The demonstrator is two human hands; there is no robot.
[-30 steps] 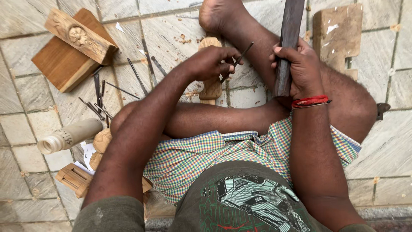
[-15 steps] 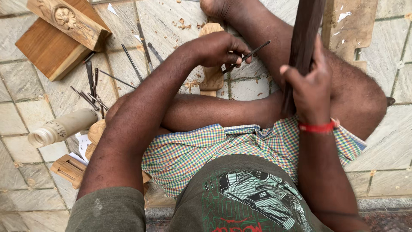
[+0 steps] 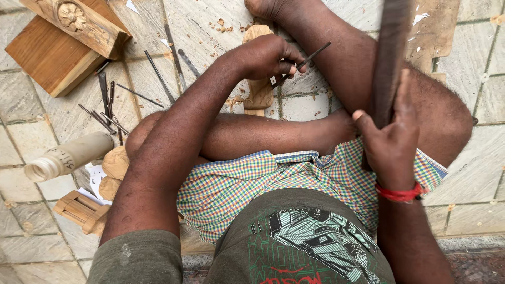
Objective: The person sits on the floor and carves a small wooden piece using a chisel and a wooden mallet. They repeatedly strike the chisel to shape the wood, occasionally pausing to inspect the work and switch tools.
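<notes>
My left hand pinches a chisel over the carving on the floor between my legs. My right hand wraps its fingers tight around a dark mallet, raised upright.

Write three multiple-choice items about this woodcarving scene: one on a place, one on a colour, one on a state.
1. Where does the carved flower block lie?
A. upper left, on a plain wood block
B. in the lap
C. lower right

2. What colour is the wrist band?
A. blue
B. red
C. white

3. How is the dark wooden bar held?
A. flat on the floor
B. raised in the right hand
C. under a foot

Key: 1 A, it rests on the plain block; 2 B, red thread; 3 B, the fingers grip it.
</notes>
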